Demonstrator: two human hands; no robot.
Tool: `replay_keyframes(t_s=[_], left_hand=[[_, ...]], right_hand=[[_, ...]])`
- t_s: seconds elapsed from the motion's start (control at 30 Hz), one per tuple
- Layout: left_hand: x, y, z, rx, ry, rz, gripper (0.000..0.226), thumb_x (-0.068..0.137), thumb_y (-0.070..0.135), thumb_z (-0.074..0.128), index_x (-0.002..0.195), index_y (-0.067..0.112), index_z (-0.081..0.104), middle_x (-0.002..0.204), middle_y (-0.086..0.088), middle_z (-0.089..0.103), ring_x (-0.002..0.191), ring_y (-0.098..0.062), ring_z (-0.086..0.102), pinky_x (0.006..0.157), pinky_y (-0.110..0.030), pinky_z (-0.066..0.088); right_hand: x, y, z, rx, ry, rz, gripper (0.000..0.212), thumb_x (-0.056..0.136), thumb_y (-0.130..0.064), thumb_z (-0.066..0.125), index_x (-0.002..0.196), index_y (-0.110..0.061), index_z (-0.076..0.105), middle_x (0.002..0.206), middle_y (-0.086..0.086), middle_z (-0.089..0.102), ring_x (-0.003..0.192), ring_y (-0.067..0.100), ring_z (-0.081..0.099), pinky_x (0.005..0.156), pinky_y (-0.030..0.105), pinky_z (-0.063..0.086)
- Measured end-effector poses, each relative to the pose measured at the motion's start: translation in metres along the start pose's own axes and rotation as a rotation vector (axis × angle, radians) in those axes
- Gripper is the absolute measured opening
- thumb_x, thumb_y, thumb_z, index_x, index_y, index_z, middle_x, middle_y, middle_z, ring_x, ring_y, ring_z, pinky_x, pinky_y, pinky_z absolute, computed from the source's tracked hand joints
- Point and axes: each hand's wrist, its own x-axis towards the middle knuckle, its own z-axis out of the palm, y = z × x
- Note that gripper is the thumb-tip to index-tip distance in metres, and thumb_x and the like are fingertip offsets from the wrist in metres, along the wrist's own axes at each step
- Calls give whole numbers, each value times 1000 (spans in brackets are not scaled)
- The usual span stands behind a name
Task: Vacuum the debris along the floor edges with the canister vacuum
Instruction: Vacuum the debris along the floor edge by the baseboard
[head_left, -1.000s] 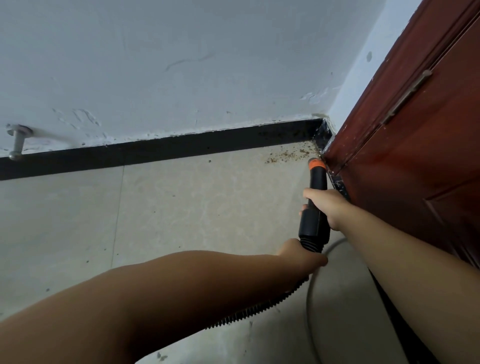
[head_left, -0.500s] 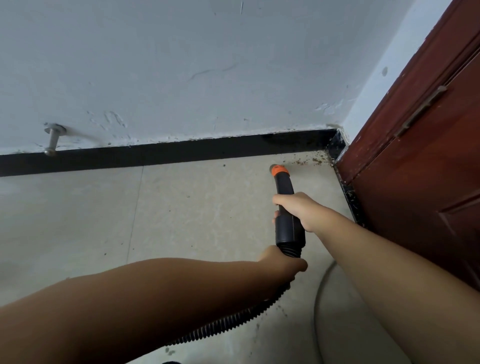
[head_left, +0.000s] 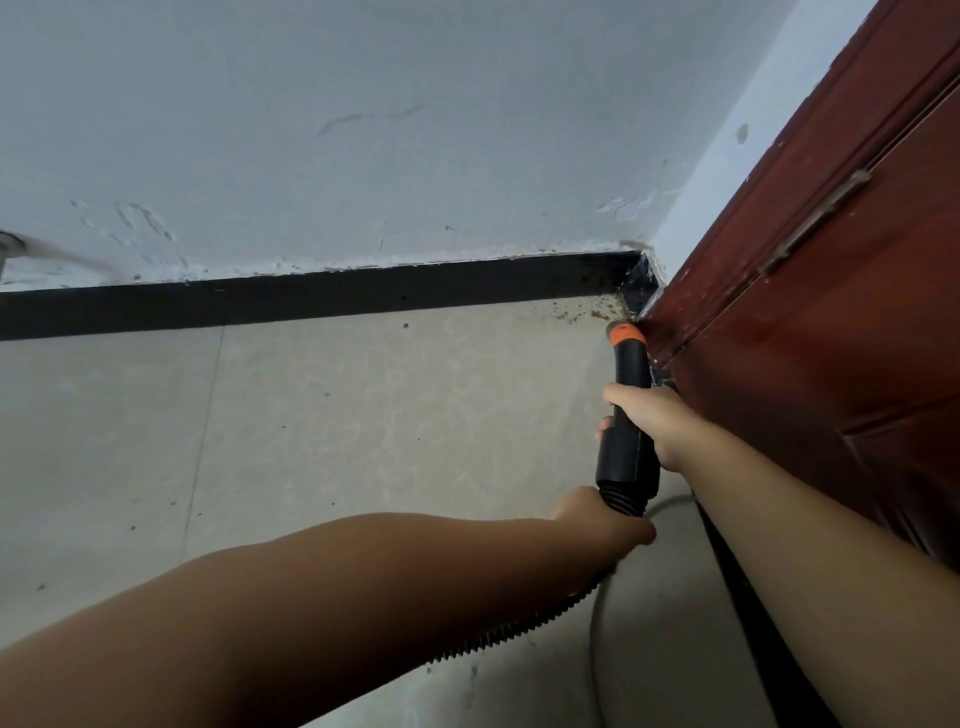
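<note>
Nozzle (head_left: 627, 332) returning rightward to the corner beside the door (head_left: 831, 332); debris (head_left: 587, 310) lying just ahead. Right hand (head_left: 649, 423) gripping the wand, left hand (head_left: 597, 519) gripping the hose (head_left: 519, 631) (risk: tip jamming against the skirting (head_left: 311, 299), scattering crumbs).

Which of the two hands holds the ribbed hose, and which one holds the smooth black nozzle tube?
The left hand grips the ribbed hose; the right hand, nearer the orange tip, grips the nozzle tube.
</note>
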Motion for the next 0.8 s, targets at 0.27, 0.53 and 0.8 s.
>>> replay_keyframes(t_s=[0.27,0.53,0.8], left_hand=[[-6,-25,-25,-86,49,-25,12,79,15,62,80,12,50,64,-4,50,51,-18,47,57,-26,42],[-15,-37,-55,-155,125,-25,13,80,13,62,88,10,51,65,-4,50,50,-17,47,52,-22,40],[4,-11,-35,-65,14,-1,13,80,17,63,82,13,51,67,-4,52,51,-17,49,51,-22,41]], right_hand=[[-15,-1,43,-119,-95,-51,11,84,-8,61,87,-4,51,69,12,60,55,25,60,50,30,51],[-23,-9,87,-202,-198,-83,26,84,-10,60,107,-3,51,75,12,63,62,26,63,61,32,54],[3,-15,40,-120,-47,-38,14,83,-10,62,91,-6,51,73,12,63,59,27,63,58,34,54]])
